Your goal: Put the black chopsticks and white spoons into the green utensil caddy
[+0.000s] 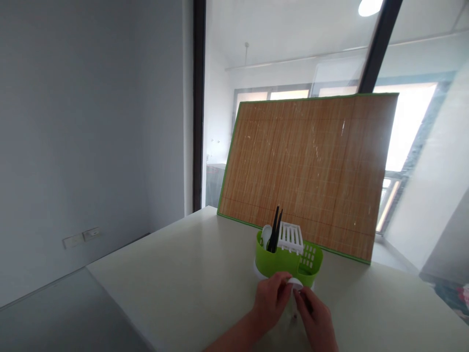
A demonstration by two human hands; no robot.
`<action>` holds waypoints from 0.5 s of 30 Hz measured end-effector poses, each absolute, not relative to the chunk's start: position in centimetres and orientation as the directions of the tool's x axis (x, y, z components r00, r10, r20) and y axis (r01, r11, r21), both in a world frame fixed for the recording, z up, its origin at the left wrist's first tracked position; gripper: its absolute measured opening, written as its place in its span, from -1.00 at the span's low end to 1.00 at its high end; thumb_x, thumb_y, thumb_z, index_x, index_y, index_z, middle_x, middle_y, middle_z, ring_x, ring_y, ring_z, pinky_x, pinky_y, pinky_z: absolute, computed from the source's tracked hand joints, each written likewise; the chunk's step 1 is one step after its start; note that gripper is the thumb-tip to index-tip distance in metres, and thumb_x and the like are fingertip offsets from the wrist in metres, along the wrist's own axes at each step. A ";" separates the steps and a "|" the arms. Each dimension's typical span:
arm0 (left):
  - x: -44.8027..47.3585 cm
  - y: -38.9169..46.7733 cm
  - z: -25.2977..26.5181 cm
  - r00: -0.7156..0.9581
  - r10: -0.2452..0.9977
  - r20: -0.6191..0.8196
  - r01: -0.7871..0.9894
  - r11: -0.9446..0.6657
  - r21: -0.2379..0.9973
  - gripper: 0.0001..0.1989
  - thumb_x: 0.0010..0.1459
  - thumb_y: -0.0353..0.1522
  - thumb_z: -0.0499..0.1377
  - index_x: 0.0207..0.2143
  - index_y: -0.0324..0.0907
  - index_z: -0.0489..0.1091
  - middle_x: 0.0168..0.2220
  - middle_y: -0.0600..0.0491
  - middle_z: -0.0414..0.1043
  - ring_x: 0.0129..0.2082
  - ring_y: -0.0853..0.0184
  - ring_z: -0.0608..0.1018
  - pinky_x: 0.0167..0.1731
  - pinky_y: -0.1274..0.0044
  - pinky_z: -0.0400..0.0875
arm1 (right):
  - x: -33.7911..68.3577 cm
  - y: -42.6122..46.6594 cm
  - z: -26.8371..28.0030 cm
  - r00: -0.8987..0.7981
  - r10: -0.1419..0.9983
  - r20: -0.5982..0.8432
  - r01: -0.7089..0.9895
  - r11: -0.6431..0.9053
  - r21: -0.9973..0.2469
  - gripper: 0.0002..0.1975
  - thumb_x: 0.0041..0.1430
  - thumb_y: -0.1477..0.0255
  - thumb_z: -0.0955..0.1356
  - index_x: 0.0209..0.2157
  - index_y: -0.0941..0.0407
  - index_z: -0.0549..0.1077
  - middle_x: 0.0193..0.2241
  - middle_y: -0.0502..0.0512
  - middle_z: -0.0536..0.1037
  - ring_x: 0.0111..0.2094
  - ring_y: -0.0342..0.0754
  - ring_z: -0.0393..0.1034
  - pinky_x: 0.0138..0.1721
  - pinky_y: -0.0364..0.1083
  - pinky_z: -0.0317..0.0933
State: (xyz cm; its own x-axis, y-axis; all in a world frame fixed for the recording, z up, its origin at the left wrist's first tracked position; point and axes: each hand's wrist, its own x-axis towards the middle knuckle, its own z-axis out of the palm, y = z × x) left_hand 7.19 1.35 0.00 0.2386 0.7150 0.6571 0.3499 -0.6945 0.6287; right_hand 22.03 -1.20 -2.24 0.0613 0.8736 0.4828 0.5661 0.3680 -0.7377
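Observation:
A green plastic cutlery holder [273,261] stands on the white table [183,283]. Black chopsticks [274,230], a white spoon [266,234] and a white slotted insert [290,238] stick up from it. My left hand [270,298] and my right hand [317,318] meet just in front of the holder. Both pinch a small white round object [295,283] between the fingertips. What the object is stays unclear.
A large bamboo mat with green edging [308,171] leans upright behind the holder against a glass partition [293,58]. A grey wall [91,122] with sockets [81,238] stands to the left. The table's left edge drops off to the floor.

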 end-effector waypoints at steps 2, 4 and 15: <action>6.7 1.4 0.8 0.256 0.673 0.693 0.351 -0.733 0.582 -0.81 0.23 -0.32 -0.04 -0.20 -0.16 0.30 -0.42 0.05 0.44 -0.49 0.43 0.43 -0.42 0.60 0.29 | 21.9 -1.3 -2.3 0.066 0.873 0.484 0.565 0.367 -0.739 -0.65 0.15 0.10 0.22 -0.37 0.12 0.37 -0.59 -0.04 0.38 -0.57 -0.12 0.23 -0.51 -0.18 0.12; 5.9 1.6 2.1 0.232 0.638 0.735 0.346 -0.760 0.550 -0.84 0.22 -0.33 -0.03 -0.22 -0.17 0.29 -0.43 0.06 0.44 -0.51 0.44 0.43 -0.44 0.62 0.28 | 21.8 -1.4 -2.3 0.059 0.878 0.476 0.570 0.362 -0.738 -0.64 0.15 0.11 0.22 -0.29 0.12 0.38 -0.58 -0.06 0.37 -0.57 -0.13 0.23 -0.51 -0.18 0.11; 1.8 8.3 14.3 -0.010 0.547 0.837 0.567 -0.686 0.456 -0.78 0.24 -0.24 -0.04 -0.23 -0.20 0.25 -0.46 0.11 0.40 -0.50 0.46 0.44 -0.49 0.64 0.23 | 22.2 -1.2 -3.0 0.080 0.845 0.529 0.646 0.360 -0.673 -0.61 0.16 0.13 0.22 -0.22 0.15 0.42 -0.58 -0.05 0.37 -0.59 -0.16 0.22 -0.51 -0.19 0.12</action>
